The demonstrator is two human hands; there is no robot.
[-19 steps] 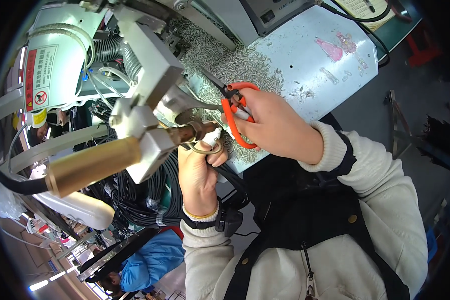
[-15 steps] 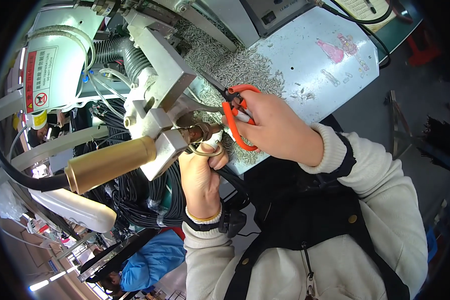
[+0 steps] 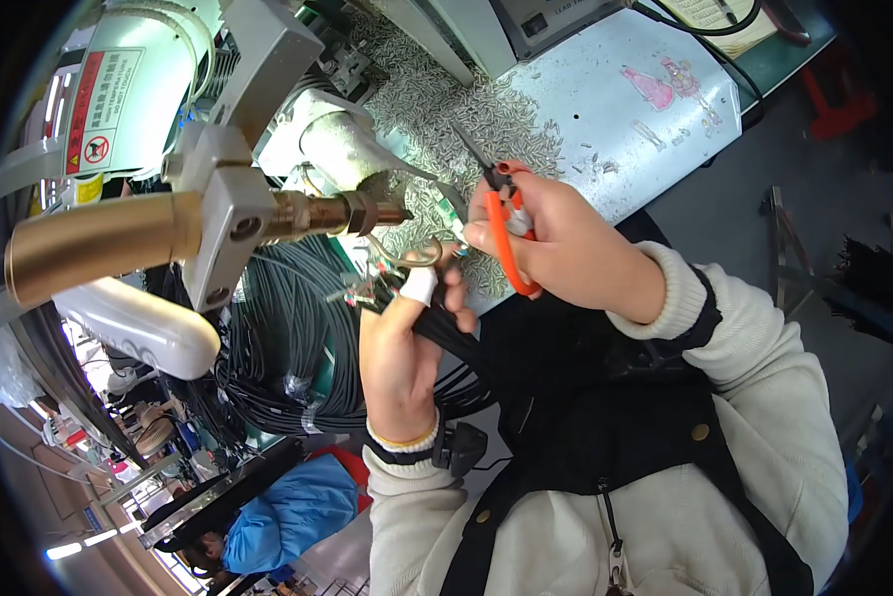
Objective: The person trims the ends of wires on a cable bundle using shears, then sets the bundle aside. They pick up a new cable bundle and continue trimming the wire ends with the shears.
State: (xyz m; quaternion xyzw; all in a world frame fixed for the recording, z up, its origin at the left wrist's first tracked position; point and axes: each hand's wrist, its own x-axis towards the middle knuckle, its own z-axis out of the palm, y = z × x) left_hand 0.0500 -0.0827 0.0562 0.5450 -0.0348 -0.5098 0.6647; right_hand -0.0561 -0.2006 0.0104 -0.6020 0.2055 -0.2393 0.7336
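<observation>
- The right hand grips orange-handled scissors, its fingers curled round the handles.
- The scissors are held above the near edge of the surface; their long axis slants from lower right to upper left, the dark blade pointing up and away from the person.
- The left hand is curled round a bundle of black cables, with a white wrap on one digit.
- The bundle's long axis runs from lower right to upper left, its coloured wire ends pointing left.
- A brass-coloured cylinder lies nearly level, its narrow tip pointing right, just above the left hand.
- Small metallic bits cover the surface beyond the scissors.
</observation>
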